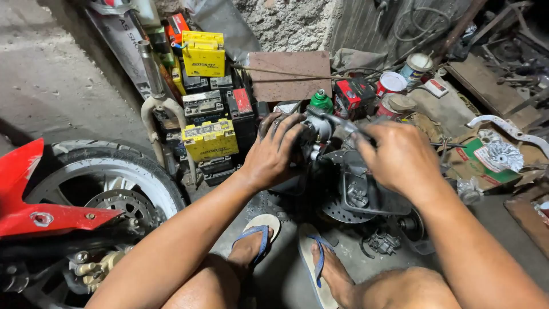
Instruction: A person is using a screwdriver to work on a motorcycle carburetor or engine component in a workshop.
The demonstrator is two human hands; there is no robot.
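I sit low with both feet in blue-strapped sandals on the concrete floor. My left hand (275, 150), smeared with grease, grips a grey metal engine part (318, 129) and steadies it. My right hand (400, 153) is closed around a metal wrench (341, 123) whose head reaches toward that part. Below the hands lies a dark engine casing (357, 191) with a perforated disc (338, 213) under it.
A motorcycle front wheel (123, 180) with red fairing (34, 209) stands at left. Stacked yellow and black batteries (209, 117) line the wall. Paint cans (392, 84), a green bottle (321, 102), a small carburettor-like part (382, 242) and cardboard with a fan wheel (502, 155) lie at right.
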